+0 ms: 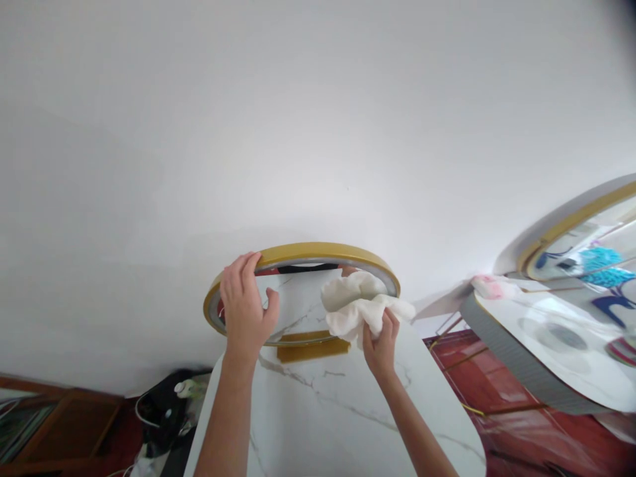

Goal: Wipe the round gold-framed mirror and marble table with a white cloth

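A round mirror with a gold frame (318,250) leans against the white wall above a marble-patterned tabletop (328,411). My left hand (247,305) rests on the frame's upper left edge, its fingers over the rim and the thumb apart. In my right hand (381,341) is a crumpled white cloth (355,308), pinched at its lower edge and lying against the right part of the mirror glass. The cloth's reflection shows in the glass. Below the mirror, its gold base (313,351) stands on the tabletop.
To the right, a second white table (541,331) with a ribbed grey side stands near another gold-framed mirror (581,218). A pink and white cloth (491,287) lies at its corner. A black bag (161,411) and a wooden cabinet (69,424) are at the lower left.
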Demonstrator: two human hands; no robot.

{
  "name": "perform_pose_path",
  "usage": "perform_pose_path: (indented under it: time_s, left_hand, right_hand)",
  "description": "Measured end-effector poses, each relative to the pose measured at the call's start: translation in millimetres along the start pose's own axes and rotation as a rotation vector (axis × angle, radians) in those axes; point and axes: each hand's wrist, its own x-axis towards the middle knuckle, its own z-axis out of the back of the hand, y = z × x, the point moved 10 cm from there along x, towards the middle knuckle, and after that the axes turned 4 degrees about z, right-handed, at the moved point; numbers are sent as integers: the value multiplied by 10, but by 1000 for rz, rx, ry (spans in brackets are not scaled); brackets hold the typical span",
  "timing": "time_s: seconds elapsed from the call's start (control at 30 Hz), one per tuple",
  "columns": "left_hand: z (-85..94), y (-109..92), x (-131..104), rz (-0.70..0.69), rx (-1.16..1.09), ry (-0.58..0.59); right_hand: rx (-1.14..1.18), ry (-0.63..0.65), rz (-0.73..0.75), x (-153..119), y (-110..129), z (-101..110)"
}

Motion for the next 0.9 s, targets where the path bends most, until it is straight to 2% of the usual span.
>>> perform_pose_path:
  time_s: [0.07, 0.13, 0.27, 0.4, 0.53, 0.63, 0.7, 0.9]
  left_hand:
    - [-22, -231, 26, -59, 24, 12]
    - [-119, -537, 43, -156, 47, 64]
    - [-463, -1155, 9, -363, 90, 221]
    - [-784, -1531, -83, -520, 105, 316]
    - [-926, -1597, -131, -563, 88, 336]
    - [-933, -1574, -130, -555, 68, 343]
    - [-925, -1566, -124, -548, 59, 350]
    - [-937, -1547, -94, -522, 51, 348]
  right_hand:
    - [-10, -51, 22, 75, 65, 128]
    - [-30, -96, 65, 159, 153, 253]
    - [-83, -176, 178, 357, 359, 497]
    - [-113, -162, 280, 598, 579, 651]
    - [-136, -63, 315, 831, 717, 647]
    - [-111, 47, 284, 929, 650, 491]
    - [-69, 67, 241, 922, 500, 384]
    - [18, -112, 7, 613, -195, 322]
